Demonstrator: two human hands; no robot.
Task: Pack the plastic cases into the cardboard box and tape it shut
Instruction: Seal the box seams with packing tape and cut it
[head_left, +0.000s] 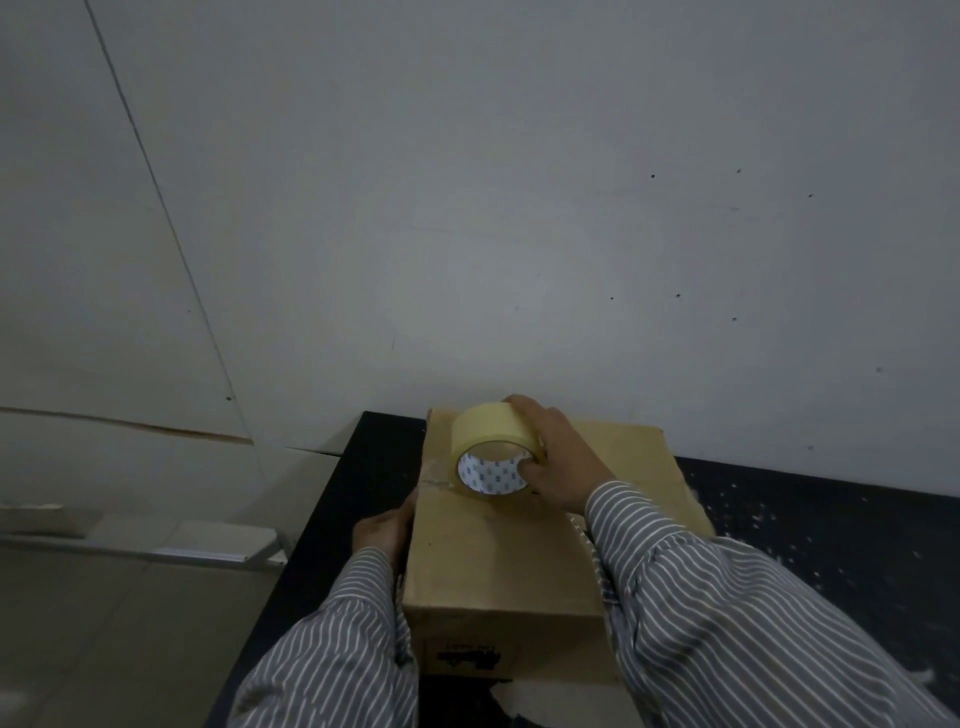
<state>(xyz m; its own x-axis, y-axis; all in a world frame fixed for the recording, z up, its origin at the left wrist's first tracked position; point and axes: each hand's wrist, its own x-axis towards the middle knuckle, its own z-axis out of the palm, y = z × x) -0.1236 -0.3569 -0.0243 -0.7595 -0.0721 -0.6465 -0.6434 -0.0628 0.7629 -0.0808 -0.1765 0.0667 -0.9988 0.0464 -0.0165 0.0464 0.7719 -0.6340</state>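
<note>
Right hand (558, 457) grips the yellow tape roll (493, 449) just below the middle of the frame, thumb hooked into the roll's core, fingers curled over its outer rim; the roll stands on edge on the closed top of the cardboard box (504, 561). Left hand (383, 527) presses against the box's left side, lower centre; how its fingers lie I cannot tell. Box sits on a black table (810, 525) against a pale wall (519, 208). Both sleeves are striped grey
</note>
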